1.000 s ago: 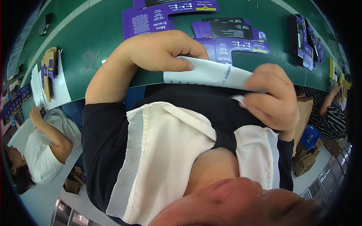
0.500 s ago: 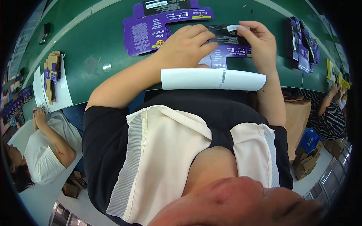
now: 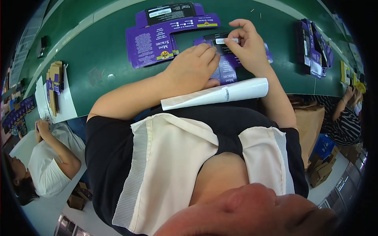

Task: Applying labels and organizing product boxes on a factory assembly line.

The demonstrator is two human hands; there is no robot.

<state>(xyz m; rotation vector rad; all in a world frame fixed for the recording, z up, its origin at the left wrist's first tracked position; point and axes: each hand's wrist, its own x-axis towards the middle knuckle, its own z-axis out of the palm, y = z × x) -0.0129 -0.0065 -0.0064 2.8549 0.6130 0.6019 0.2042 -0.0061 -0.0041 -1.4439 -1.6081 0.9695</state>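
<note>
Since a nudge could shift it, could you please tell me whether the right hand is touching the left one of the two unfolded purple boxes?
Apart. The head view shows a strip of green table between the right hand and the left box.

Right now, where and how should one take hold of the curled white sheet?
I would try the curled white sheet near its right end, lightly, coming from the side nearest the person. That end is rounder, while the left end tapers flatter. The left hand is close to the far edge and the right forearm borders the right end, so the near side looks freer.
</note>
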